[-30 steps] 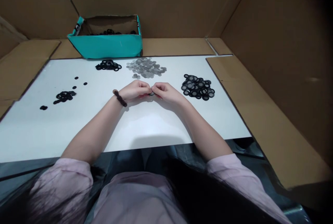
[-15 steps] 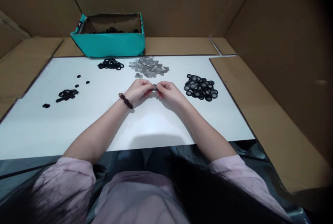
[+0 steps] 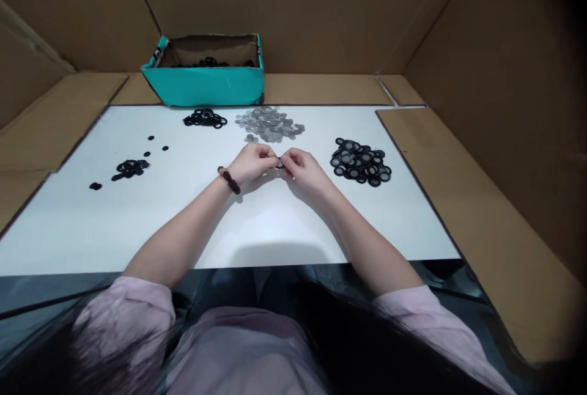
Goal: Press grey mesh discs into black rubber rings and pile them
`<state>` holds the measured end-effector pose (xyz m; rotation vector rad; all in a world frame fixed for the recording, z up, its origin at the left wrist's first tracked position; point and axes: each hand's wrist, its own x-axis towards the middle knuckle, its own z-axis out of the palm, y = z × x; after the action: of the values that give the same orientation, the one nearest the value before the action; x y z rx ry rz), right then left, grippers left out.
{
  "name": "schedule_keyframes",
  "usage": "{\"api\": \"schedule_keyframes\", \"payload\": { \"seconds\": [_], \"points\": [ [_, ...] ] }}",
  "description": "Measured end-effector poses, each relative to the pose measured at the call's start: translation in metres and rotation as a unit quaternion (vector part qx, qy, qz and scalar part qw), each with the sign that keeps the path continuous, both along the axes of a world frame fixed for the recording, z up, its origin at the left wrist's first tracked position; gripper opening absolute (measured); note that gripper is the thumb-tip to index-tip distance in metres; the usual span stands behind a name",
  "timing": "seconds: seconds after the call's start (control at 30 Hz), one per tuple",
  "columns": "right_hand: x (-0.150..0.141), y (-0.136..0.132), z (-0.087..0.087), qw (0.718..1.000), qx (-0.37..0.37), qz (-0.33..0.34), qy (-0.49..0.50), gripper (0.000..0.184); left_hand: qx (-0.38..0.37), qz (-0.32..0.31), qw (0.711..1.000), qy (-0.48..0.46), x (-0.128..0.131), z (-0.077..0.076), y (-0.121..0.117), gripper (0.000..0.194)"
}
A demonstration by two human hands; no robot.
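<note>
Hold the black ring (image 3: 279,167) by opposite edges, applying even fingertip pressure to avoid flexing it. It sits between both hands, above the white tabletop (image 3: 270,224): dark rim, paler centre, too small to tell if filled. The left hand (image 3: 254,162) and right hand (image 3: 302,169) each pinch one side. Grey discs (image 3: 270,124) lie just beyond.

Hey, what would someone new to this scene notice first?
Probably the teal box, standing at the far edge of the white tabletop, left of centre, with black pieces inside. Next come the left hand and the right hand, meeting near the middle with a small dark ring pinched between them. Beyond the hands lies a pile of grey discs, and to their right a heap of black rings with grey centres.
</note>
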<state>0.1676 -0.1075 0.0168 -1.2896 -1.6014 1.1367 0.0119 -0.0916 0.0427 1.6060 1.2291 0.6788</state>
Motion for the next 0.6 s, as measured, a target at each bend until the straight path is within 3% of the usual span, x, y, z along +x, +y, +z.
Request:
{"api": "schedule_keyframes", "payload": {
  "seconds": [0.33,0.6],
  "points": [
    [-0.013,-0.002,0.002,0.979,-0.022,-0.045,0.198,0.017,0.024,0.108,0.990,-0.088,0.012,-0.007,-0.003,0.011],
    [-0.013,0.001,-0.003,0.981,0.012,-0.050,0.187,0.016,0.053,0.088,0.992,-0.070,0.009,-0.012,0.000,0.014]
  ]
}}
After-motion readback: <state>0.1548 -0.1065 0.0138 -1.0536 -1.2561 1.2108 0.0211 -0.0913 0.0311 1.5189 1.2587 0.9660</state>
